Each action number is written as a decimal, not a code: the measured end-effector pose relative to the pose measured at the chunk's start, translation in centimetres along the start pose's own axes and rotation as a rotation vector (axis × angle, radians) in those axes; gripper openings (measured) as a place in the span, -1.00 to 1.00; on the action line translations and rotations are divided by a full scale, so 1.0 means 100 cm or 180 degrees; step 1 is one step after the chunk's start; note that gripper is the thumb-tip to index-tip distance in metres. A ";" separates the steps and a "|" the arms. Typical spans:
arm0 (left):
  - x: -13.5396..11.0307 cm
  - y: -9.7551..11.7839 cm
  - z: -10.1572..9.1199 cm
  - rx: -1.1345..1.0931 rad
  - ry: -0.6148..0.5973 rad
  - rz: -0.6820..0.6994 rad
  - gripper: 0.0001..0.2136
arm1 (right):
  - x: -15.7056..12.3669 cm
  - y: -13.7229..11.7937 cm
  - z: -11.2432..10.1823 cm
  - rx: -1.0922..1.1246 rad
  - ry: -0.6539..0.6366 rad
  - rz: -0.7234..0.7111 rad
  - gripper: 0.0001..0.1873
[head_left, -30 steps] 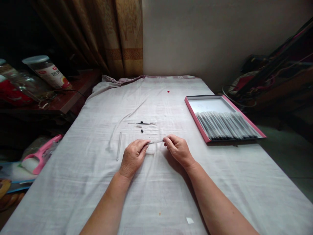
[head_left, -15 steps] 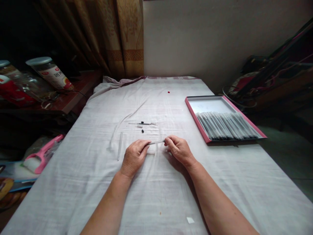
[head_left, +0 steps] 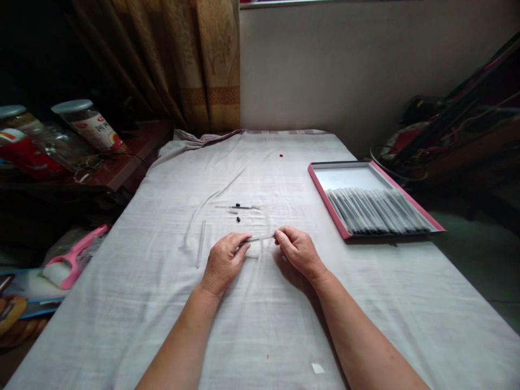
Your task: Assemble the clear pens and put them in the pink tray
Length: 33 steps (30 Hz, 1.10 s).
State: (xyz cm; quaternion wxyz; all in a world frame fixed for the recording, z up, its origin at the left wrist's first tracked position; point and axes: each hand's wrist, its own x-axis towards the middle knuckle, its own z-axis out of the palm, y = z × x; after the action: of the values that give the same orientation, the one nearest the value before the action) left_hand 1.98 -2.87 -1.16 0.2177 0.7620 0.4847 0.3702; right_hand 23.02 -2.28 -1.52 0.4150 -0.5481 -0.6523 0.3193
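Observation:
A slim, see-through pen [head_left: 262, 238] is stretched between my hands just above the cloth. My left hand [head_left: 224, 261] pinches its left end between thumb and fingers. At the other end, the fingertips of my right hand [head_left: 299, 252] close on the dark tip. A clear pen barrel [head_left: 201, 244] lies left of my left hand. Beyond my hands are a dark pen refill [head_left: 242, 207], a small black plug [head_left: 238, 219] and another black plug [head_left: 238, 205]. A short clear piece [head_left: 252, 257], perhaps a cap, is partly hidden by my left hand.
A pink-edged box [head_left: 345, 235] with several clear pens in a row stands at the right. A small red piece [head_left: 281, 155] lies far back on the white cloth [head_left: 162, 325]. Near the front is a white scrap [head_left: 318, 368]. Jars [head_left: 90, 124] stand on a side table at left.
The whole view has shifted slightly downward in the picture. My hands keep the same hold on the pen, with little visible movement.

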 end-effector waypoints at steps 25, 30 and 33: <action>0.033 0.008 0.006 -0.0267 -0.0333 -0.0404 -0.85 | -0.001 0.002 -0.004 -0.1499 -0.0204 -0.0936 -0.77; 0.088 -0.004 0.000 0.0850 -0.0380 -0.0452 -0.81 | 0.006 0.023 -0.013 -0.1227 0.0655 -0.0371 -0.71; 0.116 -0.008 0.007 0.1538 -0.0761 -0.0195 -0.78 | 0.011 0.032 -0.015 -0.1003 0.0886 -0.0128 -0.68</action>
State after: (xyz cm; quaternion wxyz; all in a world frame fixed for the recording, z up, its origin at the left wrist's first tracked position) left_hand 5.08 7.95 1.96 0.0964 0.8151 0.5526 0.1444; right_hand 25.77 -0.66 -3.46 0.4165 -0.6319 -0.6413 0.1261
